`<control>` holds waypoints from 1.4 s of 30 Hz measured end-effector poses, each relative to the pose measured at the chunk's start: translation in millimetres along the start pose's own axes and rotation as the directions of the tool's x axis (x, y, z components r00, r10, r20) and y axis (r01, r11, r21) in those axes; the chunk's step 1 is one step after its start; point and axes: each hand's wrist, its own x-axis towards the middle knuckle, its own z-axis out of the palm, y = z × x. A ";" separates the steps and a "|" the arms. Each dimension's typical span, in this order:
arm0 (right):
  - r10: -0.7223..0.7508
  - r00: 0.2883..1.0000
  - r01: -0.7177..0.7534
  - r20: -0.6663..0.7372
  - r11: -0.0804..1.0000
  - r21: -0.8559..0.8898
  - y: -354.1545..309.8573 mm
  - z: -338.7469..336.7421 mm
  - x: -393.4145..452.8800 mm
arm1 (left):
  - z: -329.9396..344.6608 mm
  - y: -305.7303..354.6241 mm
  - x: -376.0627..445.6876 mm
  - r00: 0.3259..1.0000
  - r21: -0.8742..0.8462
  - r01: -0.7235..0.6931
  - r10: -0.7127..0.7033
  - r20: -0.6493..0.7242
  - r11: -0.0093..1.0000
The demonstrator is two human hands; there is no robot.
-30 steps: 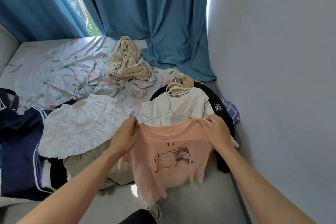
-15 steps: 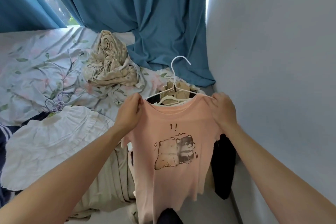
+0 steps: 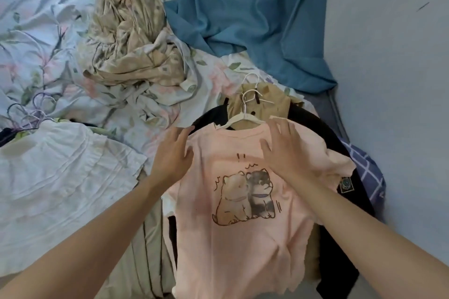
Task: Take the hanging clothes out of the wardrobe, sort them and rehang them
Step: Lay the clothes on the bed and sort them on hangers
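A pink T-shirt (image 3: 243, 238) lies flat in the lower centre of the frame, on top of a pile of clothes on the bed (image 3: 36, 31). Its print shows two cartoon dogs side by side, with two exclamation marks "!!" drawn above them; no other writing can be read. The left hand (image 3: 171, 156) rests at the shirt's left shoulder, fingers (image 3: 181, 134) straight and slightly spread. The right hand (image 3: 284, 150) lies on the chest of the shirt just below the collar, fingers (image 3: 279, 126) spread and flat, gripping nothing. A white hanger (image 3: 244, 116) pokes out above the collar, its hook lying over a tan garment (image 3: 267, 99). Under the shirt sits a black garment (image 3: 349, 191) with a small square patch on its sleeve at centre right, too small to read. A white ruffled skirt (image 3: 60, 177) lies at centre left, a crumpled beige cloth (image 3: 131, 38) at upper centre, and a blue curtain (image 3: 255, 14) drapes at upper right beside the wall (image 3: 401, 80)
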 end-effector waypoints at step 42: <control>-0.396 0.898 0.418 0.191 0.903 -0.094 -564.4 289.1 129.9 | -198.0 -592.0 -139.0 0.822 0.194 0.560 -0.511 -0.251 0.805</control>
